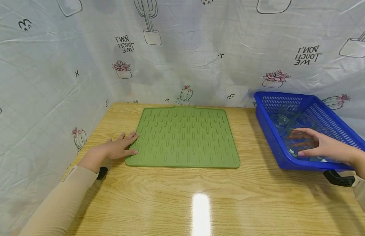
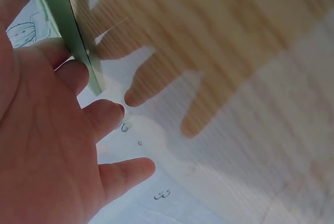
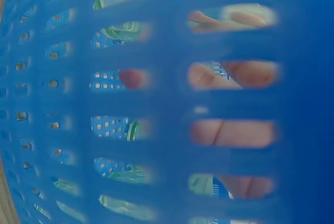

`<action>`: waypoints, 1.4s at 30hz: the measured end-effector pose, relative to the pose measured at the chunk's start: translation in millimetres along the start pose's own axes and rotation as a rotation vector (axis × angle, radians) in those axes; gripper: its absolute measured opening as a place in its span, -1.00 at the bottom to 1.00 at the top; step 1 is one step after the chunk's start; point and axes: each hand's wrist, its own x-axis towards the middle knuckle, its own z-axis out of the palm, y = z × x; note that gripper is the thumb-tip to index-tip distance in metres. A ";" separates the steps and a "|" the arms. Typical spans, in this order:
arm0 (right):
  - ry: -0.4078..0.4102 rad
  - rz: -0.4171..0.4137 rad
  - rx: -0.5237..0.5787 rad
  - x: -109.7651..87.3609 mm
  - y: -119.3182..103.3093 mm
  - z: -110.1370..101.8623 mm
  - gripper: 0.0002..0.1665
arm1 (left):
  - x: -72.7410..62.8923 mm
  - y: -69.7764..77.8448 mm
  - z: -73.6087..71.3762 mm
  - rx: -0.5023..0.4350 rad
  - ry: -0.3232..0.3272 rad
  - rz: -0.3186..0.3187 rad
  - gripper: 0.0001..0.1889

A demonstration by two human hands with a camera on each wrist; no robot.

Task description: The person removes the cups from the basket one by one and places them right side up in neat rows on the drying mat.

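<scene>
A green ribbed drying mat [image 1: 185,137] lies flat on the wooden table. My left hand [image 1: 115,148] rests at its left side, fingers spread, with fingertips on the mat's edge; in the left wrist view the mat's edge [image 2: 65,31] passes by the spread fingers. Over at the right, a blue slotted basket [image 1: 268,131] contains several clear glasses [image 1: 279,120]. My right hand [image 1: 330,146] reaches over its near rim, thumb apart from loosely bent fingers and nothing visible between them. Through the basket's slots, the right wrist view shows parts of the fingers [image 3: 235,132].
The wooden table [image 1: 170,193] extends in front of the mat, with a bright light reflection on it. A white curtain [image 1: 200,72] printed with cacti and lettering hangs behind the table and along its left side. Black straps [image 1: 338,178] sit at the wrists.
</scene>
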 end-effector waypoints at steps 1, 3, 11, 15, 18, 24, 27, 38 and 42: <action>0.006 0.003 -0.012 -0.7 -0.3 0.0 -0.18 | 0.1 0.1 -0.2 -0.001 -0.001 0.001 -0.07; 0.019 0.006 -0.034 -2.0 -0.9 -0.3 -0.19 | 0.2 0.4 -0.3 -0.004 -0.003 0.001 -0.07; 0.073 0.018 -0.076 -10.7 -2.7 -3.9 -0.14 | 1.2 0.0 -1.0 -0.001 -0.010 0.001 -0.07; 0.102 0.014 -0.082 -13.2 -3.5 -4.4 -0.15 | 1.4 -0.5 -1.2 -0.004 -0.013 -0.001 -0.06; 0.123 0.001 -0.084 -14.0 -3.1 -5.8 -0.14 | 1.7 -0.9 -0.6 -0.007 -0.014 -0.001 -0.07; 0.172 -0.058 -0.102 -14.2 -5.4 -10.4 -0.08 | 2.1 -1.2 -0.2 -0.004 -0.014 0.000 -0.07; 0.192 -0.096 -0.071 -14.1 -7.8 -12.2 -0.07 | 2.3 -1.8 0.0 -0.003 -0.013 0.001 -0.06; 0.238 -0.274 0.210 -8.1 -14.3 -13.6 -0.26 | 2.7 -3.0 -0.2 -0.017 -0.020 0.004 -0.05; 0.230 -0.291 0.245 -4.0 -19.9 -14.5 -0.26 | 2.9 -2.7 -0.5 -0.026 -0.021 0.000 -0.05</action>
